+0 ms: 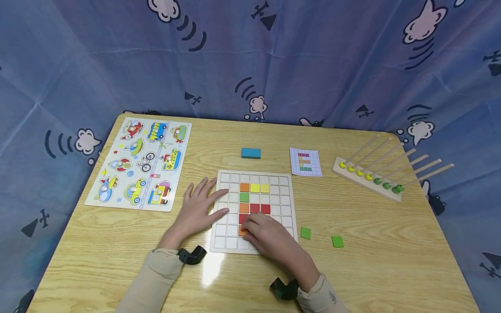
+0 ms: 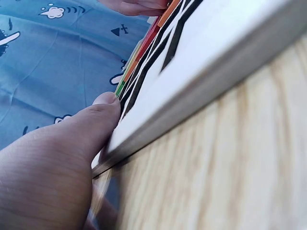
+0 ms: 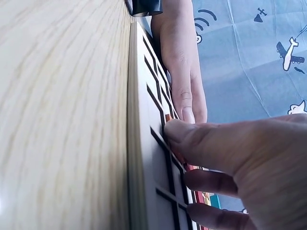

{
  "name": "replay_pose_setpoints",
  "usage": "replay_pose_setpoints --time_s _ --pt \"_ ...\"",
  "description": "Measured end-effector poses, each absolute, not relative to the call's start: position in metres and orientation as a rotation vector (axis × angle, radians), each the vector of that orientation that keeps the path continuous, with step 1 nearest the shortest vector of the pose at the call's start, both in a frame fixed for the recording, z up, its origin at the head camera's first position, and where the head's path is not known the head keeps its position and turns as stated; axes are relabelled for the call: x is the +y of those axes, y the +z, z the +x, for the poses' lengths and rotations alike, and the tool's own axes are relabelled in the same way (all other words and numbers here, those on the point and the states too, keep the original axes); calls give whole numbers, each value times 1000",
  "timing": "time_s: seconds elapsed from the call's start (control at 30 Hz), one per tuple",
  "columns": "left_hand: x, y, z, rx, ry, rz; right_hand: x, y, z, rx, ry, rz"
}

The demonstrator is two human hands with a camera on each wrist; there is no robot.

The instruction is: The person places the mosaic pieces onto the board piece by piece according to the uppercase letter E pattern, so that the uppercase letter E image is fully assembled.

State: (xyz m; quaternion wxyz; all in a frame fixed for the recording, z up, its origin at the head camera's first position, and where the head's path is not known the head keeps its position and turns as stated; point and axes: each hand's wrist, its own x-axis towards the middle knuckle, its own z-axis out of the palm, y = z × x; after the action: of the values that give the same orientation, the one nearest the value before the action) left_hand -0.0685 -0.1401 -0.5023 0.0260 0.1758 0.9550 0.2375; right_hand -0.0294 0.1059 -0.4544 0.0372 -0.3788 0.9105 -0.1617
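A white grid board [image 1: 231,239] lies before me, with square tiles set in its cells. Across its top row run an orange tile [image 1: 244,187] and two yellow ones; below come a green tile [image 1: 244,197], more orange and several red tiles [image 1: 265,209]. My right hand [image 1: 270,234] pinches an orange tile [image 1: 242,231] at a lower cell, thumb and fingertips over it, partly hiding it. Spread fingers of my left hand [image 1: 197,206] rest at the board's left edge, the thumb on top of it in the left wrist view.
Two loose green tiles [image 1: 305,233] lie right of the board. Behind it are a blue block [image 1: 251,153] and a printed pattern card [image 1: 313,167]. A vehicle peg puzzle [image 1: 129,167] lies at left; a rod stand with beads [image 1: 385,191] is at right.
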Motion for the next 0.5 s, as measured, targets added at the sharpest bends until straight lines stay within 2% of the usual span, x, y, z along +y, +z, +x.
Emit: replay_pose_setpoints --time_s 0.3,0.5 --pt "-140 -502 -68 2949 743 542 128 -446 -30 2874 -591 -1151" --pt "-140 -502 -68 2945 746 540 169 -436 -26 2991 -530 -945"
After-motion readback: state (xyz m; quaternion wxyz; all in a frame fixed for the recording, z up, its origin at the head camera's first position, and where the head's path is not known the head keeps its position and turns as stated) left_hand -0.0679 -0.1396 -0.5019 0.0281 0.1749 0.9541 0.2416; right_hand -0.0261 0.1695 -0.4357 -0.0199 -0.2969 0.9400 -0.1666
